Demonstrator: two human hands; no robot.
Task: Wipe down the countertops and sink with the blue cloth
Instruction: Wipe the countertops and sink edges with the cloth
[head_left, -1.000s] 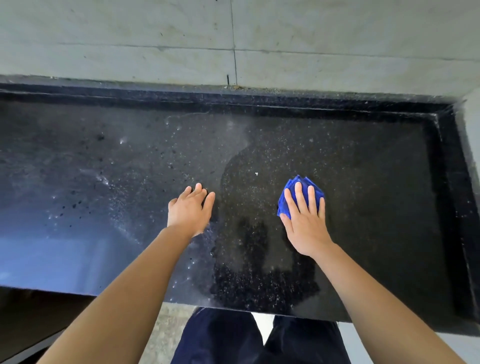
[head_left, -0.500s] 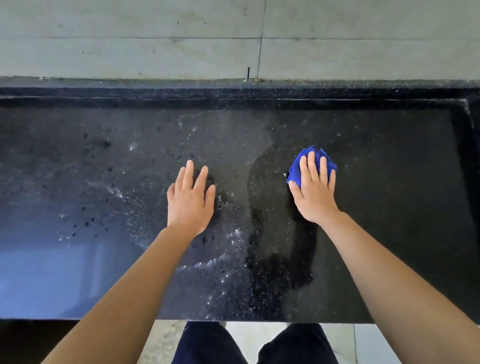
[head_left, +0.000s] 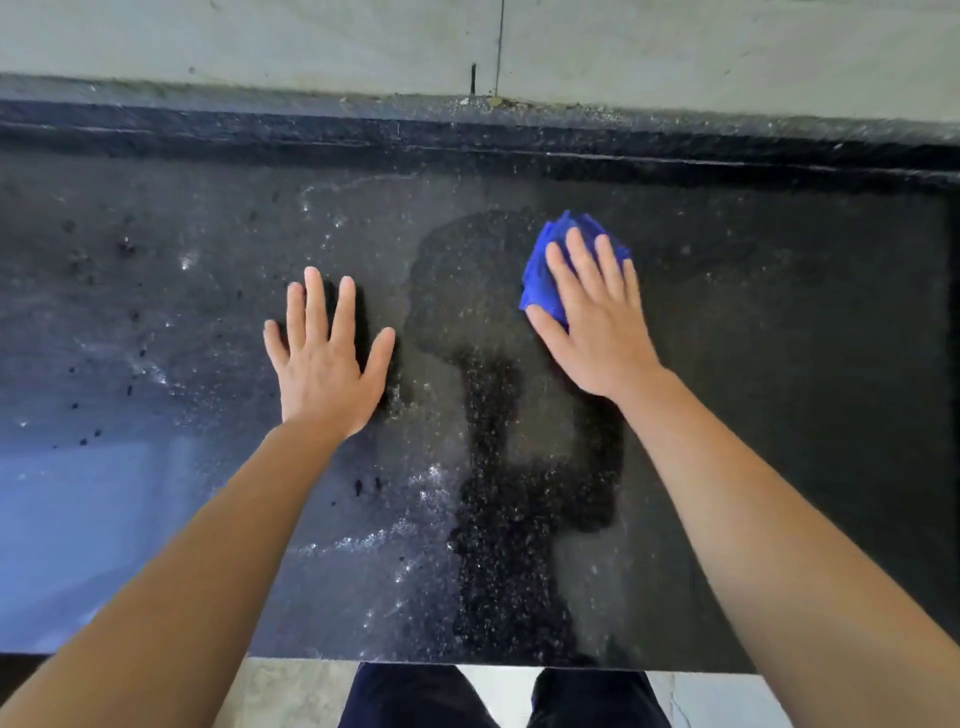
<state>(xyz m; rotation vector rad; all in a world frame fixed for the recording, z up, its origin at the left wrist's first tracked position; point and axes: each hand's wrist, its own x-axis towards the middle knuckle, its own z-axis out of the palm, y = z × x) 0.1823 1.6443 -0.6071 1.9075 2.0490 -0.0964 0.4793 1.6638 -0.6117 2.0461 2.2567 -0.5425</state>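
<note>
A black speckled countertop (head_left: 779, 364) fills the view, wet with droplets and streaks on its left and middle. The bunched blue cloth (head_left: 543, 270) lies on it right of centre. My right hand (head_left: 597, 317) presses flat on the cloth with straight fingers, covering most of it. My left hand (head_left: 324, 353) rests flat on the bare counter to the left, fingers spread, holding nothing. No sink is in view.
A raised black back ledge (head_left: 467, 135) runs along the far side under a pale tiled wall (head_left: 260, 36). The counter's front edge (head_left: 467, 660) is near my legs, with light floor below. Dark spots dot the wet left part.
My right hand has pushed the cloth away from me toward the back ledge. My left hand has spread its fingers flat. The view has shifted closer over the counter.
</note>
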